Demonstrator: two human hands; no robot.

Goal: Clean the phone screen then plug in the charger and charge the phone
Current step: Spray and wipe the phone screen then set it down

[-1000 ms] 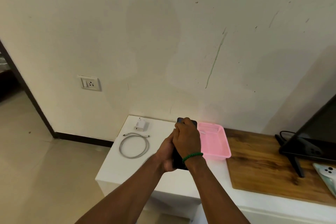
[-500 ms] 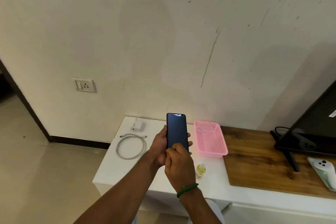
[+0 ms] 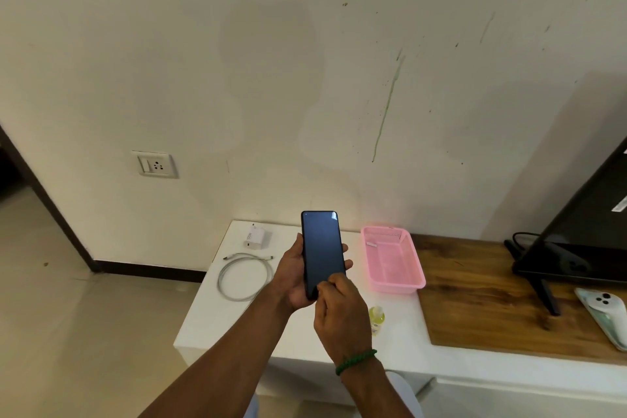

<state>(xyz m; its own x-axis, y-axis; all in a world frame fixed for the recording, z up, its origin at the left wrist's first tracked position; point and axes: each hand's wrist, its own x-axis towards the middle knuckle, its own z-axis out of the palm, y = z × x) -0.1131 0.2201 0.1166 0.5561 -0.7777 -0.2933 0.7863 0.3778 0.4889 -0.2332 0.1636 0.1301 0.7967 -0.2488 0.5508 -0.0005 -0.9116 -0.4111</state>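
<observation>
At centre frame, the left hand (image 3: pixel 294 278) grips the dark-screened phone (image 3: pixel 320 248) upright. The right hand (image 3: pixel 341 314) curls at its lower edge, grasp unclear. The print on the charger (image 3: pixel 255 237) is unreadable.

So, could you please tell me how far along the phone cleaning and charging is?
Nothing looks finished. In hand: the left hand holds the dark rectangular phone upright while the right hand touches its lower screen. Remaining: the white charger block and coiled white cable lie unconnected on the white table; the white wall socket is empty.
</observation>
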